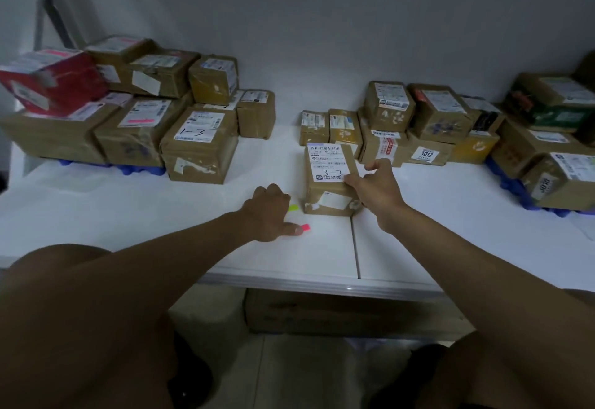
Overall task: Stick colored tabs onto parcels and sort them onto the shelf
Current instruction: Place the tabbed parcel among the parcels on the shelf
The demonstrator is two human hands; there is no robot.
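A small brown parcel (pixel 325 176) with a white label marked "3-3" lies on the white table (pixel 161 215) near the middle. My right hand (pixel 376 189) grips its right side, thumb on the label and fingers curled over the far right edge. My left hand (pixel 270 212) rests on the table just left of the parcel, its thumb pressing on a pink tab (pixel 306 227). A yellow-green tab (pixel 293 207) peeks out beside the knuckles. The other left fingers are curled under and hidden.
Stacked brown parcels (pixel 199 144) and a red box (pixel 54 83) crowd the left back of the table. More parcels (pixel 428 125) fill the right back and right edge. A cardboard box (pixel 338 312) sits under the table. A seam (pixel 355 247) splits the tabletop.
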